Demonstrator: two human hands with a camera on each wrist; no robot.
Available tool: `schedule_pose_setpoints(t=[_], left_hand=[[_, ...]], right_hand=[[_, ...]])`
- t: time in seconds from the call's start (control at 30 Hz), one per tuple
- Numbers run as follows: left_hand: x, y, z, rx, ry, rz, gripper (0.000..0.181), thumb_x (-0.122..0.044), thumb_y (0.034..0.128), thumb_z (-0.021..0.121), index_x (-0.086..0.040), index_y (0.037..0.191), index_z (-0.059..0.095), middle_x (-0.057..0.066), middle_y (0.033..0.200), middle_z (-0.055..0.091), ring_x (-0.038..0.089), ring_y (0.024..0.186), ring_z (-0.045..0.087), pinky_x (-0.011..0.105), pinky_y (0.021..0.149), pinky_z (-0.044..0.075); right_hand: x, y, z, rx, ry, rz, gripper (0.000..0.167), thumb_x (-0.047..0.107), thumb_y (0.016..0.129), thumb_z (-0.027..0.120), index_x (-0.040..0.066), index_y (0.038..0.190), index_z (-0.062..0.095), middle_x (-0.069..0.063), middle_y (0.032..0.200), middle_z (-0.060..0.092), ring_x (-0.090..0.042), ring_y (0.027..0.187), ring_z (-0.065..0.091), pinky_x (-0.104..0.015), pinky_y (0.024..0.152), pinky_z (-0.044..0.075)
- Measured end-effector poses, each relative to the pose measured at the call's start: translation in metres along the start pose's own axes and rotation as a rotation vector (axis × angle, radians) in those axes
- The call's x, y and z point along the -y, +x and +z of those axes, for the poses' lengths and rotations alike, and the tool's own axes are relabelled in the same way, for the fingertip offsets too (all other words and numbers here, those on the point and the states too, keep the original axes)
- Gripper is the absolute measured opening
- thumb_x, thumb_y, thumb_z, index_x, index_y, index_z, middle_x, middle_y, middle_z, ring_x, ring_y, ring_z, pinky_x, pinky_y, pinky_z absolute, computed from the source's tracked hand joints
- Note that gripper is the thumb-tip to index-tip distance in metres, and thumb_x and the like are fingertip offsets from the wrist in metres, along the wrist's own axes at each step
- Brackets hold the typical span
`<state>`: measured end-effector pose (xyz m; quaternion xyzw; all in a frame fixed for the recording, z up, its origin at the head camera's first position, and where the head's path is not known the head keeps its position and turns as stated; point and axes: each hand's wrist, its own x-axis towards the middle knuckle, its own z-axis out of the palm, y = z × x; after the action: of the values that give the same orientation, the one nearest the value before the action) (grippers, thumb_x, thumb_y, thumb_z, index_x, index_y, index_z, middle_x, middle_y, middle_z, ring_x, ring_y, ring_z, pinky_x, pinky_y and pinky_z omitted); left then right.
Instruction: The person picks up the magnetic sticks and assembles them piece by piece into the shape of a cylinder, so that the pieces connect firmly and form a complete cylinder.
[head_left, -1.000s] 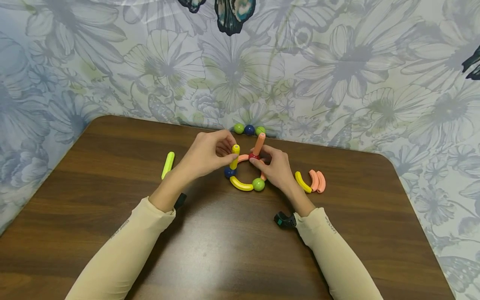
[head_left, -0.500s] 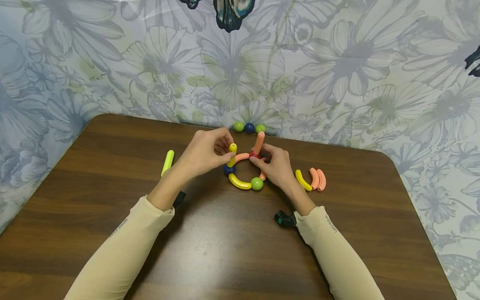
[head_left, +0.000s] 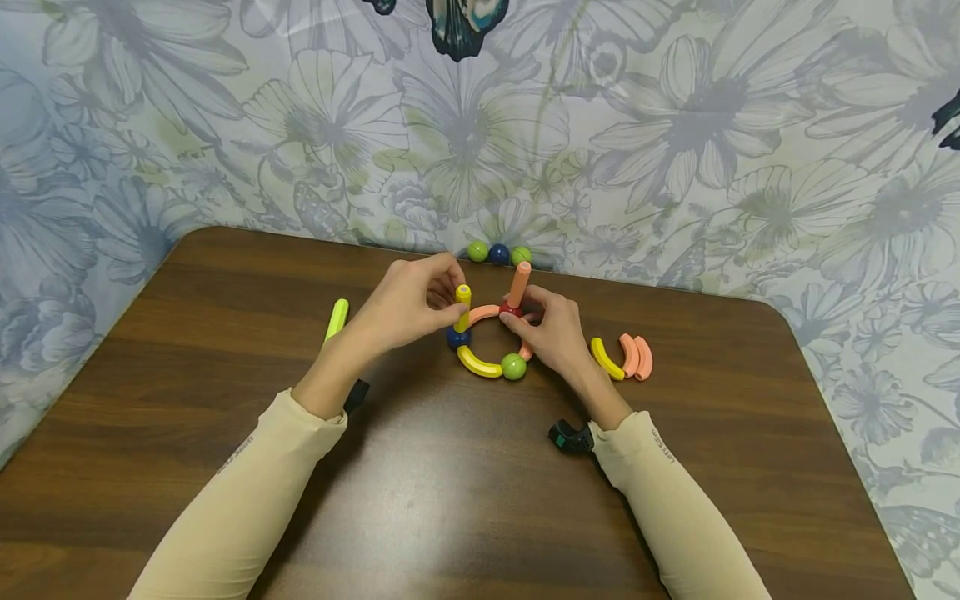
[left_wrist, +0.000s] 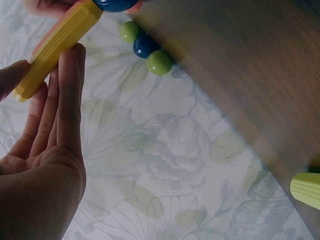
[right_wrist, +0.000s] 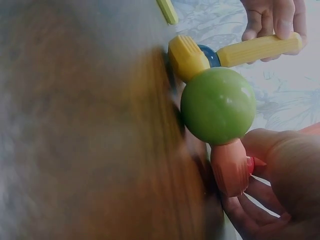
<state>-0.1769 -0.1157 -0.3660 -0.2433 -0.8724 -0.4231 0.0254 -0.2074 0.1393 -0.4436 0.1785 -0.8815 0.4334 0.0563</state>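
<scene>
- Dark wood-grain desk [head_left: 442, 500]; floral wall [head_left: 322, 150] behind.
- Far edge: row of three balls [head_left: 498, 255], two green, one blue.
- Mid-desk: one ring [head_left: 484, 312], three balls, three curved sticks.
- Left hand [head_left: 412, 306] pinches upright yellow stick [head_left: 462, 296] on its blue ball [head_left: 458, 337]; right hand [head_left: 553, 333] pinches its red ball [head_left: 509, 308], under pink stick [head_left: 519, 286].
- Loose: three arcs [head_left: 628, 357], one lime stick [head_left: 337, 318].

red ball [head_left: 510, 307]: part-covered by right hand [head_left: 553, 331] | lime rod [head_left: 337, 317]: part-hidden by forearm [head_left: 330, 379] | sleeve print [head_left: 235, 457]: illegible

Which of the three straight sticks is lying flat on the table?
The lime-green stick, farthest left. The yellow stick, pinched by the left hand, and the salmon stick both stand up from the ring.
</scene>
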Motion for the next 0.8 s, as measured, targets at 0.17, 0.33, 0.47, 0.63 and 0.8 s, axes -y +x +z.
schedule_pose_setpoints(t=[0.17, 0.33, 0.47, 0.63, 0.8], left_hand=[[0.003, 0.000, -0.002, 0.017, -0.001, -0.022, 0.020, -0.006, 0.0896, 0.081, -0.009, 0.100, 0.064, 0.004, 0.091, 0.075, 0.017, 0.086, 0.074, 0.033, 0.080, 0.063], [0.005, 0.001, -0.001, 0.043, 0.015, -0.033, 0.021, -0.007, 0.0892, 0.083, -0.009, 0.101, 0.065, 0.005, 0.093, 0.076, 0.019, 0.088, 0.074, 0.036, 0.082, 0.063], [0.009, 0.002, 0.004, 0.072, 0.068, -0.046, 0.023, -0.009, 0.0875, 0.085, -0.012, 0.100, 0.066, 0.004, 0.093, 0.077, 0.019, 0.088, 0.075, 0.039, 0.081, 0.061], [0.016, 0.003, 0.015, 0.114, 0.143, -0.076, 0.025, -0.007, 0.0846, 0.087, -0.010, 0.099, 0.068, 0.005, 0.091, 0.077, 0.023, 0.088, 0.073, 0.041, 0.081, 0.058], [0.019, 0.002, 0.023, 0.109, 0.185, -0.115, 0.023, -0.009, 0.0825, 0.090, -0.004, 0.100, 0.075, 0.009, 0.089, 0.077, 0.025, 0.086, 0.071, 0.040, 0.082, 0.058]], right_hand=[[-0.002, -0.001, 0.000, -0.008, -0.003, -0.001, 0.025, 0.022, 0.093, 0.083, 0.012, 0.115, 0.077, -0.006, 0.107, 0.080, -0.019, 0.094, 0.075, -0.037, 0.083, 0.063], [-0.002, -0.002, -0.001, -0.011, -0.006, 0.001, 0.025, 0.023, 0.093, 0.083, 0.012, 0.115, 0.076, -0.007, 0.108, 0.079, -0.020, 0.094, 0.075, -0.037, 0.083, 0.063], [-0.001, -0.003, -0.001, -0.006, -0.006, 0.002, 0.025, 0.023, 0.094, 0.083, 0.012, 0.116, 0.076, -0.007, 0.108, 0.079, -0.020, 0.095, 0.075, -0.036, 0.084, 0.063], [-0.001, -0.003, 0.000, -0.008, 0.001, 0.001, 0.026, 0.023, 0.094, 0.082, 0.012, 0.117, 0.076, -0.007, 0.109, 0.079, -0.020, 0.095, 0.075, -0.036, 0.084, 0.062], [-0.001, -0.003, 0.001, -0.007, 0.009, -0.003, 0.024, 0.023, 0.094, 0.082, 0.013, 0.115, 0.076, -0.006, 0.108, 0.079, -0.018, 0.094, 0.074, -0.036, 0.084, 0.063]])
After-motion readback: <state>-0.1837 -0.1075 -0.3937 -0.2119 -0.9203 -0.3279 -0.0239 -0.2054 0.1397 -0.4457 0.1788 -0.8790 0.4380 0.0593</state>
